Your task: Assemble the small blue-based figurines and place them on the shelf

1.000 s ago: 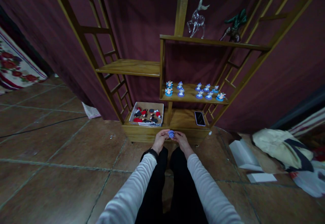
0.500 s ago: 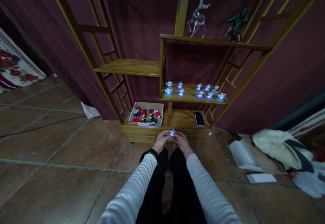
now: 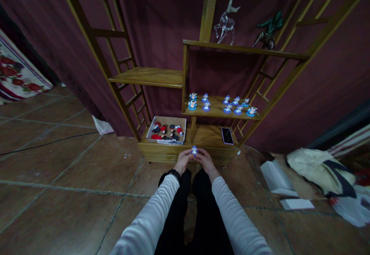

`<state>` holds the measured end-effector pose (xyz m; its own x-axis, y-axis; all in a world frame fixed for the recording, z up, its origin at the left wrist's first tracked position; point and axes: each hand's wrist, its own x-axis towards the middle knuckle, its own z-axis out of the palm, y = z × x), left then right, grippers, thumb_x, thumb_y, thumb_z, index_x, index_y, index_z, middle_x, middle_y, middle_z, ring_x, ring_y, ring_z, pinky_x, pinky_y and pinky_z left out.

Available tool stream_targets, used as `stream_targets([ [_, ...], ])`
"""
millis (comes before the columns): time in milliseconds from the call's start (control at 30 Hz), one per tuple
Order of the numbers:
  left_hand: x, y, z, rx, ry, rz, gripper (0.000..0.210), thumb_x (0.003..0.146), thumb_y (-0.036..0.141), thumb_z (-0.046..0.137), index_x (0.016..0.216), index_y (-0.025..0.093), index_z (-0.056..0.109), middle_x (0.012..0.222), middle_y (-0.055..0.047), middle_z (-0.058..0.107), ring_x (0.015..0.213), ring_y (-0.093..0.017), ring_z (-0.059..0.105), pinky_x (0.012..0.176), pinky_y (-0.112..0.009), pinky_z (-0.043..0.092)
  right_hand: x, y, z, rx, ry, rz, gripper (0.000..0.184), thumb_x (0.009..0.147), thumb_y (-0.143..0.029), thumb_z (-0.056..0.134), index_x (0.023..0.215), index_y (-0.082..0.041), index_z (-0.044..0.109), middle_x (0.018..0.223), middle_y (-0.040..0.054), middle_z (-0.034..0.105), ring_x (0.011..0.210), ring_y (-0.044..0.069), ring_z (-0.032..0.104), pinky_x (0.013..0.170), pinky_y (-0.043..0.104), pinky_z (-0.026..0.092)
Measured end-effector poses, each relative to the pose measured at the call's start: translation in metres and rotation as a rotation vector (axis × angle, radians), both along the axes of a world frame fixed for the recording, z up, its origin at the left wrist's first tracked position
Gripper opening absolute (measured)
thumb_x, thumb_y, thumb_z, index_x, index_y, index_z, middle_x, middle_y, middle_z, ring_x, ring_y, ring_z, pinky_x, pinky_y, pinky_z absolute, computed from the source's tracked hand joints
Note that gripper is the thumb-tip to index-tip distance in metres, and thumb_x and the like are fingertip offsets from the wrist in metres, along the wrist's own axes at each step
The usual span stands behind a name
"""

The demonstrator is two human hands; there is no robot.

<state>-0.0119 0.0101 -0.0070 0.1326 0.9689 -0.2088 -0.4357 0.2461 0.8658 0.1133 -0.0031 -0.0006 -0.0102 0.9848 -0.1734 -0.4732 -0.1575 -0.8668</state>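
Between my two hands, in front of the cabinet's base, a small purple-and-white figurine (image 3: 194, 151) stands upright. My left hand (image 3: 183, 160) grips it from the left, with a dark band on that wrist. From the other side, the fingers of my right hand (image 3: 206, 160) close on it too. Several similar purple and blue figurines (image 3: 206, 106) stand in two rows on the wooden shelf (image 3: 215, 110) above. Lower left, an open cardboard box (image 3: 148, 134) holds several red and black figurines (image 3: 163, 129).
A phone (image 3: 227, 135) lies on the lower board at the right. The upper shelf carries a clear deer ornament (image 3: 225, 22) and a green-and-brown statuette (image 3: 268, 31). White boxes (image 3: 277, 178) and a cream bag (image 3: 318, 166) lie on the floor to the right.
The figurine in my hands has shifted slightly left and up, and appears turned a little. My hands keep nearly the same place; the shelf figurines have not moved.
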Motion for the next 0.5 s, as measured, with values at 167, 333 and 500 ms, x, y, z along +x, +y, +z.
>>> stream_targets([
  [167,0.0003,-0.0007,-0.0002,0.001,0.020,-0.010,0.037,0.050,0.020,0.077,0.085,0.011,0.071,0.079,-0.008,0.070,0.068,-0.016,0.062,0.069,-0.030,0.047,-0.0004,0.0003,-0.0019,0.010,0.005,-0.007,0.035,0.052,-0.025,0.077,0.083,-0.019,0.062,0.085,0.0010,0.066,0.074,0.015,0.063,0.072,0.033,0.052],
  [333,0.0004,-0.0025,0.0015,-0.004,0.022,0.017,0.035,0.051,0.018,0.076,0.085,0.011,0.071,0.077,-0.008,0.070,0.068,-0.016,0.062,0.069,-0.030,0.047,-0.0005,-0.0006,0.0002,-0.003,-0.024,-0.002,0.035,0.051,-0.024,0.077,0.082,-0.019,0.062,0.082,0.0009,0.065,0.074,0.015,0.063,0.073,0.034,0.052],
  [500,0.0007,-0.0042,0.0071,-0.018,-0.009,0.035,0.035,0.054,0.015,0.075,0.089,0.013,0.069,0.083,-0.008,0.069,0.070,-0.015,0.062,0.069,-0.028,0.047,-0.0014,-0.0011,0.0020,0.005,0.013,-0.024,0.036,0.051,-0.025,0.077,0.084,-0.019,0.063,0.085,0.0014,0.065,0.074,0.015,0.062,0.074,0.033,0.052],
])
